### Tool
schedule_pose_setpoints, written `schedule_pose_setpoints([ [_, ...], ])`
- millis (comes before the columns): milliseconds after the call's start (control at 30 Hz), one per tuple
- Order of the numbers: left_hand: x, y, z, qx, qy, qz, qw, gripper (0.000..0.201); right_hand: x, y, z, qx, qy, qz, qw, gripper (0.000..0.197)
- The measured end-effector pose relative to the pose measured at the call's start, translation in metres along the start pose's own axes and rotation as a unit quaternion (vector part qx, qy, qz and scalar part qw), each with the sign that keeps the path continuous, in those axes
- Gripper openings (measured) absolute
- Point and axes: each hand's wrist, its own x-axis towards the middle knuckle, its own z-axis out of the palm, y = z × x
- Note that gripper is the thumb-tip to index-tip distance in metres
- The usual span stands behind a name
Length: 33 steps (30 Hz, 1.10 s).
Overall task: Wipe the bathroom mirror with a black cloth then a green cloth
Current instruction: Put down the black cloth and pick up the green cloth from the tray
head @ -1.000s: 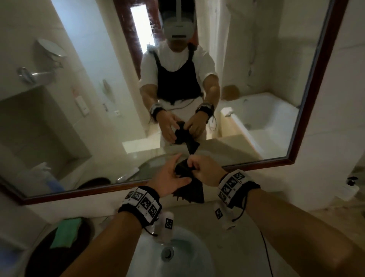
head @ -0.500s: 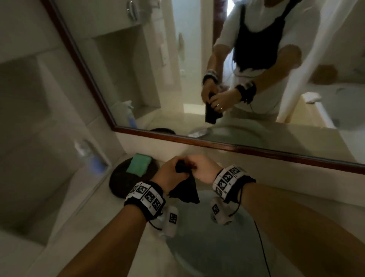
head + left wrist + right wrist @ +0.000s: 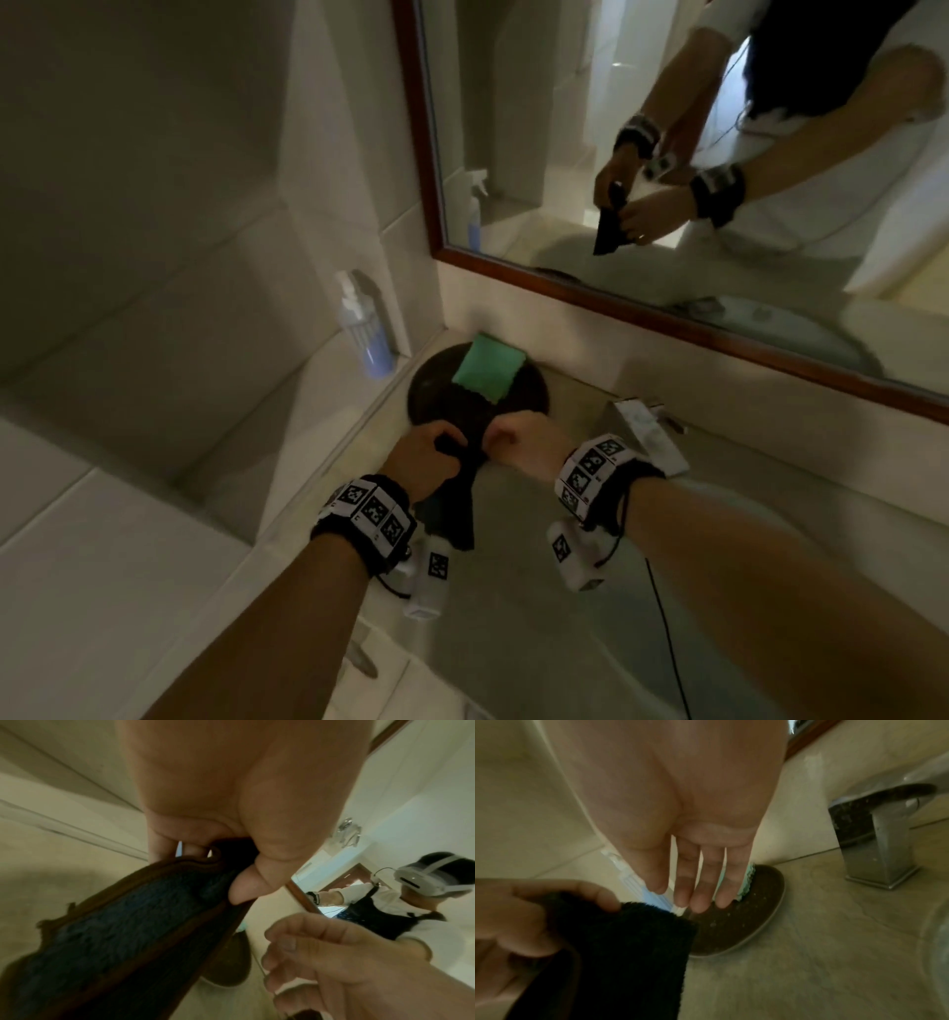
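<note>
My left hand (image 3: 426,457) grips the black cloth (image 3: 457,493) by its top, and the cloth hangs down over the counter; the left wrist view shows the thumb and fingers pinching its folded edge (image 3: 115,933). Just right of the cloth, my right hand (image 3: 518,442) holds nothing, and in the right wrist view its fingers (image 3: 695,888) point down, nearly straight. A folded green cloth (image 3: 488,367) lies on a dark round plate (image 3: 436,406) just beyond both hands. The wood-framed mirror (image 3: 565,154) hangs above the counter at the upper right.
A spray bottle (image 3: 367,339) with blue liquid stands on a ledge left of the plate. A steel faucet (image 3: 647,426) rises right of my right hand, with the sink basin (image 3: 539,642) below my wrists. Tiled walls close in the left side.
My view has swung left and down from the mirror to the counter corner. Both hands dropped toward the plate with the black cloth, and my right hand has let go of it.
</note>
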Motion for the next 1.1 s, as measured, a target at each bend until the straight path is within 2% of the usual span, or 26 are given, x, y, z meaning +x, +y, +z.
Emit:
schedule_pose_setpoints([
  [100, 0.011, -0.036, -0.009, -0.013, -0.023, -0.048, 0.999, 0.035, 0.023, 0.011, 0.021, -0.015, 0.011, 0.065, 0.998, 0.019],
  [233, 0.029, -0.075, -0.011, -0.028, -0.045, -0.076, 0.996, 0.033, 0.051, 0.032, 0.038, 0.000, 0.029, 0.144, 0.989, 0.018],
  [367, 0.046, -0.100, -0.008, -0.021, -0.033, -0.103, 0.994, 0.031, 0.076, 0.048, 0.036, -0.002, 0.025, 0.204, 0.979, 0.025],
  [533, 0.070, -0.111, -0.018, -0.006, 0.006, -0.116, 0.993, 0.027, 0.108, 0.063, 0.025, -0.004, 0.067, 0.207, 0.976, 0.051],
  [567, 0.076, -0.109, -0.021, -0.003, 0.005, -0.117, 0.993, 0.028, 0.114, 0.066, 0.021, -0.005, 0.079, 0.208, 0.975, 0.055],
  [600, 0.081, -0.107, -0.023, 0.000, 0.005, -0.116, 0.993, 0.038, 0.122, 0.069, 0.017, -0.007, 0.087, 0.211, 0.973, 0.057],
  [633, 0.087, -0.104, -0.024, 0.000, 0.012, -0.121, 0.993, 0.051, 0.128, 0.072, 0.014, -0.006, 0.094, 0.210, 0.973, 0.058],
  [667, 0.093, -0.102, -0.025, -0.004, 0.023, -0.128, 0.991, 0.055, 0.134, 0.075, 0.012, -0.008, 0.095, 0.214, 0.972, 0.057],
  [800, 0.124, -0.097, -0.028, -0.028, 0.037, -0.094, 0.995, 0.028, 0.158, 0.088, 0.004, 0.011, 0.083, 0.215, 0.973, 0.053],
  [1100, 0.160, -0.096, -0.030, -0.111, 0.055, -0.068, 0.990, 0.031, 0.205, 0.120, -0.013, 0.009, 0.056, 0.272, 0.961, 0.046],
])
